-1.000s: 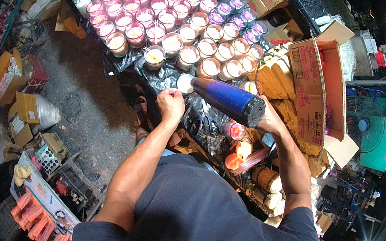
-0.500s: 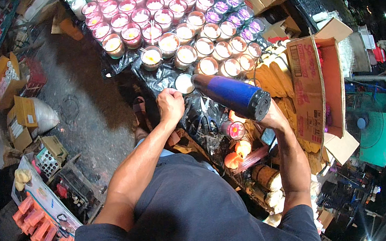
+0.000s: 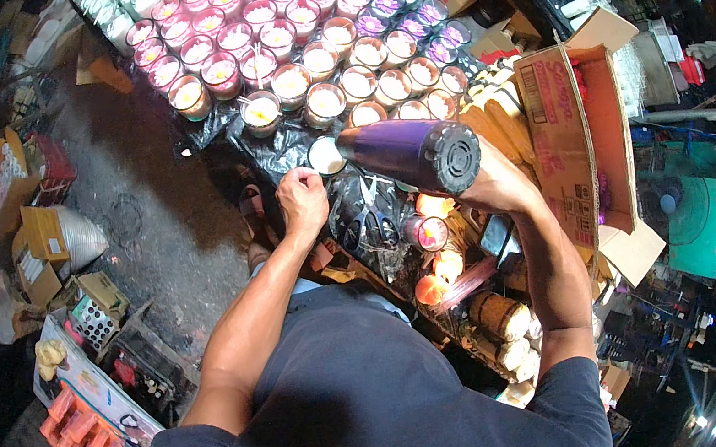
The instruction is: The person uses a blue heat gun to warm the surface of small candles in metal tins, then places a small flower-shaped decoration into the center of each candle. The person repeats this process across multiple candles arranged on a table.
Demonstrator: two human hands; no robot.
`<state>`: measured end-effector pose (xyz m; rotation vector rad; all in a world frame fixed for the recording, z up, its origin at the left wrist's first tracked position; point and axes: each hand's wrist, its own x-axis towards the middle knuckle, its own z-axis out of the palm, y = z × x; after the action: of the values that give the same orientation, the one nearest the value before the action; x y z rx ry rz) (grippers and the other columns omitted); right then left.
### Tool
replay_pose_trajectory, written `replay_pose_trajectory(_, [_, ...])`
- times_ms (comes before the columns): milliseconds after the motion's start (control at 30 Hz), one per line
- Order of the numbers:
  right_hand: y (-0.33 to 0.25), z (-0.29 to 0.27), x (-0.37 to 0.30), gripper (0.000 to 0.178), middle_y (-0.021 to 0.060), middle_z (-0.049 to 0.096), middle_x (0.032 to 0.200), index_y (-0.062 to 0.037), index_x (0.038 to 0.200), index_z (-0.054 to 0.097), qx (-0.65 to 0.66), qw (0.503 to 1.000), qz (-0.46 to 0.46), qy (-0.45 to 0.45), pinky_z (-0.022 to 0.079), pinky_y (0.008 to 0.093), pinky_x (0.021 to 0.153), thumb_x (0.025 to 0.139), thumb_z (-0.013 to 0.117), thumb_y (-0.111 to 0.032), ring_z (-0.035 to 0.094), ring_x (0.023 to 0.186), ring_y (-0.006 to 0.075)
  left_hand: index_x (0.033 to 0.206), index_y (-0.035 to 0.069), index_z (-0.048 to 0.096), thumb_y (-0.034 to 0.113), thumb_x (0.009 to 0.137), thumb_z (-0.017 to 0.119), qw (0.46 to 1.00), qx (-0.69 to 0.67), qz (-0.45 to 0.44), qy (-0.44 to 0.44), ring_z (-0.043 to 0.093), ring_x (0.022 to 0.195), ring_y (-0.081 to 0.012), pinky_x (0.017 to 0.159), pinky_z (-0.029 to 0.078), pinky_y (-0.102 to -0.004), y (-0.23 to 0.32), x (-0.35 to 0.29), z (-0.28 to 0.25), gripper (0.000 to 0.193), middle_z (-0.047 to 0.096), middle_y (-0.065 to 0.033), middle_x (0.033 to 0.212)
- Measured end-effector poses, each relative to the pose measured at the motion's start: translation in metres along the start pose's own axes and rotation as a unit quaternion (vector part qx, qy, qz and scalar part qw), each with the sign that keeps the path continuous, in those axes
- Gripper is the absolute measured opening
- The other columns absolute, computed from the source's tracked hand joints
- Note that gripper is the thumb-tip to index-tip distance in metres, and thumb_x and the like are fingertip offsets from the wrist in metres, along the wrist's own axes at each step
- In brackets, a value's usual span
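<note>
My right hand (image 3: 492,180) is wrapped round the hidden underside of a hair dryer (image 3: 411,155) with a blue-purple barrel and a round black vented back end. Its front end points left, right beside a glass candle (image 3: 327,156) with a plain white top. Just nearer to me than that candle, my left hand (image 3: 303,199) is closed, fingers curled together; whether anything is inside cannot be seen. Scissors (image 3: 367,208) lie on the black plastic sheet below the dryer. A glass with a pink flower (image 3: 427,232) stands closer to me.
Rows of glass candles (image 3: 259,12), pink, peach, purple and white, cover the far table. A tall open carton (image 3: 563,156) stands at the right beside yellow-brown packages (image 3: 500,133). Orange bundles (image 3: 84,435) sit on a small table at the lower left. Cartons (image 3: 36,239) stand on the left floor.
The hair dryer has turned so that its black back end faces me more, with my right forearm swung outward. My left hand stays closed near the plain candle. The whole view has shifted slightly.
</note>
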<state>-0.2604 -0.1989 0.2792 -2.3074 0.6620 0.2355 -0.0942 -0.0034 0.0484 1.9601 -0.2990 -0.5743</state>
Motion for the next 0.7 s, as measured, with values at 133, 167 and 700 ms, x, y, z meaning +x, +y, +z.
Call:
replay_pose_trajectory(133, [-0.021, -0.003, 0.001, 0.037, 0.0234, 0.077, 0.108, -0.0024, 0.115, 0.073, -0.039, 0.998, 0.032, -0.025, 0.059, 0.0482, 0.09, 0.086, 0.081, -0.024, 0.075, 0.102, 0.0424, 0.091, -0.004, 0.076, 0.012, 0.091, 0.068, 1.0, -0.002, 0.012, -0.002, 0.075, 0.082, -0.0387, 0.081, 0.059, -0.047, -0.012, 0.004, 0.005, 0.019, 0.076, -0.0234, 0.087])
replay_pose_trajectory(167, [-0.02, -0.003, 0.002, 0.037, 0.0233, 0.077, 0.108, -0.0026, 0.116, 0.073, -0.033, 0.999, 0.014, -0.022, 0.059, 0.0477, 0.09, 0.086, 0.081, -0.024, 0.075, 0.102, 0.0425, 0.094, -0.003, 0.077, 0.014, 0.092, 0.068, 1.0, 0.005, 0.028, 0.0, 0.074, 0.079, -0.0338, 0.079, 0.058, -0.0447, -0.015, 0.006, 0.005, 0.02, 0.076, -0.0208, 0.085])
replay_pose_trajectory(700, [-0.008, 0.004, 0.011, 0.054, 0.0176, 0.079, 0.114, -0.0046, 0.128, 0.072, 0.013, 1.0, 0.002, -0.012, 0.059, 0.0426, 0.093, 0.084, 0.09, -0.028, 0.076, 0.1, 0.0322, 0.092, -0.003, 0.076, 0.014, 0.093, 0.064, 0.997, 0.029, 0.075, 0.002, 0.072, 0.075, -0.0291, 0.076, 0.057, -0.0424, -0.018, 0.007, 0.007, 0.02, 0.075, -0.0188, 0.083])
